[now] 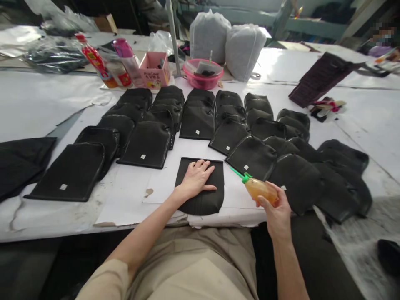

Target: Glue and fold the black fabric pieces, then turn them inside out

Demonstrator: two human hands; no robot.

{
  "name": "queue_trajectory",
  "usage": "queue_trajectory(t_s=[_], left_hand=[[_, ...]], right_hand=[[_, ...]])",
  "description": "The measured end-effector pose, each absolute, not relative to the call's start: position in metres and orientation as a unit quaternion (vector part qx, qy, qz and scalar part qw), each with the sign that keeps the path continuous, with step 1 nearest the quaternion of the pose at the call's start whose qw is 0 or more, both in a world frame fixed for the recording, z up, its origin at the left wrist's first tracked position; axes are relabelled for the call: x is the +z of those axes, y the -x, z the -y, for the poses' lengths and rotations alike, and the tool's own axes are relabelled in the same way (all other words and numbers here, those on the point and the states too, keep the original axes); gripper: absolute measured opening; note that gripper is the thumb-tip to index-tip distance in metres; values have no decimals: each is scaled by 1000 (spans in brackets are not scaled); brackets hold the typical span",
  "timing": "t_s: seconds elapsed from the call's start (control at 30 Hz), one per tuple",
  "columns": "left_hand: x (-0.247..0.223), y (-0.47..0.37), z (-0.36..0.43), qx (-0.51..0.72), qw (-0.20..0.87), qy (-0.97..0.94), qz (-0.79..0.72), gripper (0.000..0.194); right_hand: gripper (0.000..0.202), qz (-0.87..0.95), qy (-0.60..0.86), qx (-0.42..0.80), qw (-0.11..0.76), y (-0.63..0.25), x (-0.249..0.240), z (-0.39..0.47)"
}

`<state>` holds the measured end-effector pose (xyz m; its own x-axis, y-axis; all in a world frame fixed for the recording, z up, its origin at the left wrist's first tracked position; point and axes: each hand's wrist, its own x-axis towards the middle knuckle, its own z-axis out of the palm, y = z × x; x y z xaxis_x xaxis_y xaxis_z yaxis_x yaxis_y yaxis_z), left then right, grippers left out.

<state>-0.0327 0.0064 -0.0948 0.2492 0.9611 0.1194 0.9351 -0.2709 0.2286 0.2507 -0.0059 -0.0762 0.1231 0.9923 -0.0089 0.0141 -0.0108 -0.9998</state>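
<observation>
My left hand [197, 177] lies with fingers spread on a black flap-shaped piece [215, 200], whose straight edge points away from me and whose rounded end is near me. To its right, my right hand [278, 204] grips a squeeze bottle [259, 189] of amber liquid. The bottle's green nozzle is tilted up to the left, apart from the piece under my left hand. Around both hands lie overlapping stacks of similar black pieces [146, 143], several with a small white tag near the straight edge.
Behind the stacks stand a red-capped bottle [95, 60], a pink box [154, 71], a pink basin [203, 75] and two grey-white bags [245, 50]. A dark purple folded item [321, 79] is at the back right. Black cloth [25, 162] covers the left edge.
</observation>
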Motion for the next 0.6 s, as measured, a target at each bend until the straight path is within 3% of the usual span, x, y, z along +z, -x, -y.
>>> queue_trajectory(t_s=[0.2,0.6], left_hand=[[-98,32,-8,111,60,-786,-605,76],[-95,32,-6,98,55,-783,-611,76]], right_hand=[[84,542,571,402,468,-234,-74,-11],[70,680,566,250,393,-221,-74,-36]])
